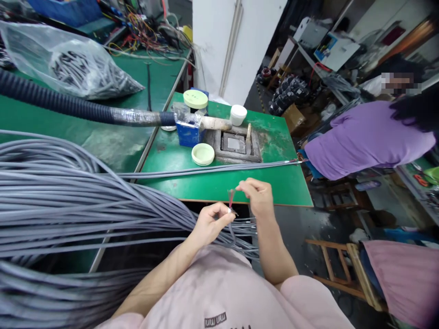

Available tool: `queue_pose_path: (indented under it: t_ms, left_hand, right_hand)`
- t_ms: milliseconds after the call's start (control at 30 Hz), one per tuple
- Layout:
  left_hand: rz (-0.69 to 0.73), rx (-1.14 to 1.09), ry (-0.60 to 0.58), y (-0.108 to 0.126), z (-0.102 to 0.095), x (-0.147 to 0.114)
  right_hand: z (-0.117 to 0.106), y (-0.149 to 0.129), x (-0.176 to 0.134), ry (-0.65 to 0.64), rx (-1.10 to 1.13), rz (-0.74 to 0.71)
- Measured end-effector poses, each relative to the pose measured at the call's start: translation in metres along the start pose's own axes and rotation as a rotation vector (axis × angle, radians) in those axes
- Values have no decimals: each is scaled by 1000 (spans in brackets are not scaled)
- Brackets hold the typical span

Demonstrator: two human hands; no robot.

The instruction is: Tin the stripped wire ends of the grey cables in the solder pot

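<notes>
Between finger and thumb, my left hand [213, 222] pinches the end of a grey cable [233, 233], whose thin red and pale inner wires [231, 197] stick up from the grip. My right hand [258, 194] is closed in a pinch at the tips of those wires; how many strands it grips is too small to tell. Several grey cables [206, 171] lie across the green table [164, 189] just beyond my hands, their stripped ends at the right edge. A large bundle of grey cable [85, 196] fills the left side and runs under my left forearm.
A solder pot [235, 144] is set in the table, with a ribbed hose [137, 116] ending above it. Around it are a blue box [188, 135], a pale green lid [203, 154] and a white tub [238, 114]. A person in purple [366, 137] is at the right.
</notes>
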State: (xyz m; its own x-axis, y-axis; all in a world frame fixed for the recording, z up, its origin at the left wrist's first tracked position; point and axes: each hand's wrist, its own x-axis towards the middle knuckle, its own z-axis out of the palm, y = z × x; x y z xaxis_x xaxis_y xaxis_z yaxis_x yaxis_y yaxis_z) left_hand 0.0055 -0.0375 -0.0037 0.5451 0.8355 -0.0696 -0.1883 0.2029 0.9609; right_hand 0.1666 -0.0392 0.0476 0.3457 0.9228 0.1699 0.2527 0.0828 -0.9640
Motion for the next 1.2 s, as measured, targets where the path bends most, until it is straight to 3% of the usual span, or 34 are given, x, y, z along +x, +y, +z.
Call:
queue_pose_path:
  t_ms: [67,267,433,700,1200]
  left_hand:
    - [-18,-80,1,-3,-2,0]
    - [-22,-173,23,-6,-5,3]
    - [17,-143,15,-9,-5,2]
    - [-76,-250,101,1,-11,6]
    - [-101,-290,-59,-12,-23,4]
  right_hand:
    - [-7,1,2,47,12,-3]
    - [4,-11,-6,-244,-199,-2]
    - [22,-15,-11,-173,-303,-114]
    - [18,-7,-19,-88,-271,-177]
    - [17,-2,-16,-115,-93,-105]
